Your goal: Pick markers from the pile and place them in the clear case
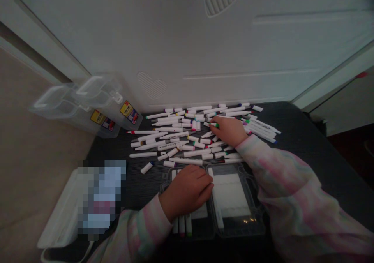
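Observation:
My right hand [230, 131] reaches into the spread of white markers [172, 130], its fingers closed on a small white marker cap with a green end [210, 124]. Lower down, my left hand [188, 189] lies over the open clear plastic case [203, 232], fingers curled together. Whatever is under those fingers is hidden. The fingertips are beside a white marker [216, 202] standing along the inner edge of the case's right half. Below the left wrist, several markers [182, 226] show in the left half. Loose caps [147, 168] lie among uncapped markers.
Two clear plastic boxes with yellow labels [128, 112] stand at the back left. A white tray-like object [60, 212] and a blurred-out device [102, 200] with a white cable lie at the left. A white panel [187, 45] rises behind the dark table [315, 154].

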`<action>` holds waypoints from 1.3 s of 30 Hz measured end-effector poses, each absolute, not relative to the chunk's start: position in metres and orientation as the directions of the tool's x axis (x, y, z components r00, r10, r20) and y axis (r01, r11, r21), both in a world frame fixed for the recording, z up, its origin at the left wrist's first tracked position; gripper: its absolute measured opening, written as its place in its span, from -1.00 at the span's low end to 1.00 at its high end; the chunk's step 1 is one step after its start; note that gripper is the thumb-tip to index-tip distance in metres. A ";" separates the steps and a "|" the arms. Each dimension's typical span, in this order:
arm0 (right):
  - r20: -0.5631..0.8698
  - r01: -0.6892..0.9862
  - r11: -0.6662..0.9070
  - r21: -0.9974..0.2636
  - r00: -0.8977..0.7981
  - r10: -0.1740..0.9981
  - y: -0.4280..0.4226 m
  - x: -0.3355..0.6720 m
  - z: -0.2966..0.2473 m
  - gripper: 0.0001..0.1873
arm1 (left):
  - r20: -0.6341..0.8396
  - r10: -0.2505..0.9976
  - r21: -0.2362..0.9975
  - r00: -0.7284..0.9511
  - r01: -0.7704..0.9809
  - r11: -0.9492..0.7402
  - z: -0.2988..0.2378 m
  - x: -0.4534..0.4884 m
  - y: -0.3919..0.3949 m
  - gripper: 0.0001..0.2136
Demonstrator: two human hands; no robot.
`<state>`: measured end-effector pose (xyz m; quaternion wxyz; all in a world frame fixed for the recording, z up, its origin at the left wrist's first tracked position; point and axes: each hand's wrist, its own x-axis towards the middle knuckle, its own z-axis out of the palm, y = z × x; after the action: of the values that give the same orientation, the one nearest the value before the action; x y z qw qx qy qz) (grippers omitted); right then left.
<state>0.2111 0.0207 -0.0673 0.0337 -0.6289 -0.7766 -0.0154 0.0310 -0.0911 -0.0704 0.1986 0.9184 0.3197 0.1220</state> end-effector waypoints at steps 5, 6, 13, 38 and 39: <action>0.046 0.979 0.202 -0.033 -0.200 0.979 0.021 0.212 -0.067 -0.63 | 0.091 0.633 0.443 0.769 0.537 -0.717 -0.071 0.031 -0.091 -0.79; 0.036 0.979 0.200 -0.040 -0.199 0.979 0.022 0.212 -0.066 -0.63 | 0.089 0.631 0.443 0.770 0.537 -0.718 -0.072 0.031 -0.091 -0.79; -0.110 0.962 0.252 -0.102 -0.263 0.959 0.026 0.219 -0.059 -0.67 | 0.095 0.632 0.452 0.769 0.532 -0.716 -0.071 0.031 -0.091 -0.79; -0.094 0.260 0.127 -0.957 -0.695 0.713 -0.016 0.222 0.008 -0.77 | 0.118 0.630 0.436 0.768 0.530 -0.728 -0.070 0.031 -0.091 -0.80; -0.092 0.235 0.113 -0.965 -0.712 0.696 -0.019 0.222 0.009 -0.77 | 0.120 0.630 0.438 0.768 0.528 -0.728 -0.070 0.031 -0.091 -0.80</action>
<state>0.2219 -0.0186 0.0090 0.1983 -0.3238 -0.7192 0.5819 0.0309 -0.0909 -0.0701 0.1929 0.9201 0.3146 0.1311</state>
